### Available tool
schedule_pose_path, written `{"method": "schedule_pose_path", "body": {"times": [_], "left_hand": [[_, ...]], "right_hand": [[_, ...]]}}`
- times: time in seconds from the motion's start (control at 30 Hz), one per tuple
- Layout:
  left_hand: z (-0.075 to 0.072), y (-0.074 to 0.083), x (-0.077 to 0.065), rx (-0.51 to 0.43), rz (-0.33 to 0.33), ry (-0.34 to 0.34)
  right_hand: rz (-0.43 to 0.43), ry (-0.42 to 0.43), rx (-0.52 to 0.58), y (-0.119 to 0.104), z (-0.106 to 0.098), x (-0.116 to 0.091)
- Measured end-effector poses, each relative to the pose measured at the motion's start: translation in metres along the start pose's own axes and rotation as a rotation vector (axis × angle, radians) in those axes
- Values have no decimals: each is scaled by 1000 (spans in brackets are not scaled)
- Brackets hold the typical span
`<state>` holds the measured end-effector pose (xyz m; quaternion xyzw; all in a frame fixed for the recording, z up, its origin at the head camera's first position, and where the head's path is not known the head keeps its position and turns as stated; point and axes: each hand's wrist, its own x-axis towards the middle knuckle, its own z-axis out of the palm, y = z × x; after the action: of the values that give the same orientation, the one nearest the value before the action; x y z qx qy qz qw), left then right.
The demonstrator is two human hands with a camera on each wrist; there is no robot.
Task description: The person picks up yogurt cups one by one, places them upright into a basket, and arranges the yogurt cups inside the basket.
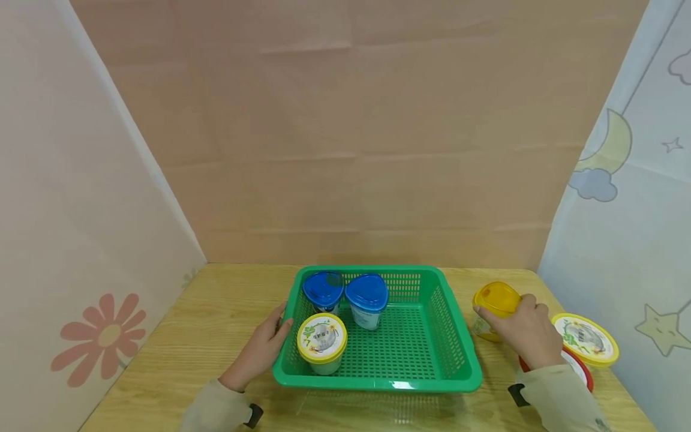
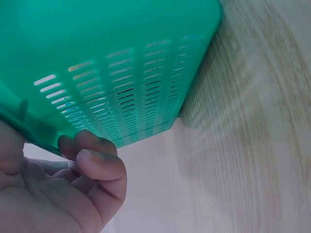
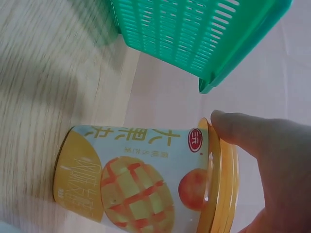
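Note:
My left hand [image 1: 263, 348] grips the left rim of a green plastic basket [image 1: 378, 384], its fingers [image 2: 99, 165] curled at the rim in the left wrist view. Right of the basket, my right hand [image 1: 531, 330] holds a yogurt cup [image 3: 136, 179] by its yellow lid [image 1: 498, 298], the thumb at the lid's edge. Mango pieces are printed on this cup, which stands upright with its base at the tabletop. Inside the basket, on the left, are two blue-lidded cups [image 1: 367, 297] and a cup with a yellow-rimmed white lid [image 1: 322, 337].
Beside my right wrist stand another cup with a yellow-rimmed white lid [image 1: 585, 339] and a red-rimmed one [image 1: 584, 373], partly hidden by my arm. The wooden table [image 1: 216, 318] meets a brown back wall and white patterned side panels [image 1: 637, 240].

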<state>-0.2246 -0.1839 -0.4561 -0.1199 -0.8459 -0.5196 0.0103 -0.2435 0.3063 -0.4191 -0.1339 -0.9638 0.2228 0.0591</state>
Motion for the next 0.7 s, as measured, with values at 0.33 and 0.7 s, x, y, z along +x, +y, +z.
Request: {"method": "schedule_pose_path", "body": {"times": [0.33, 0.7], "left_hand": [[2, 0, 1, 4, 1, -18], [2, 1, 0, 1, -9, 3]], "right_hand": [[0, -12, 3, 3, 1, 1], [-46, 113, 73, -2, 1, -4]]}}
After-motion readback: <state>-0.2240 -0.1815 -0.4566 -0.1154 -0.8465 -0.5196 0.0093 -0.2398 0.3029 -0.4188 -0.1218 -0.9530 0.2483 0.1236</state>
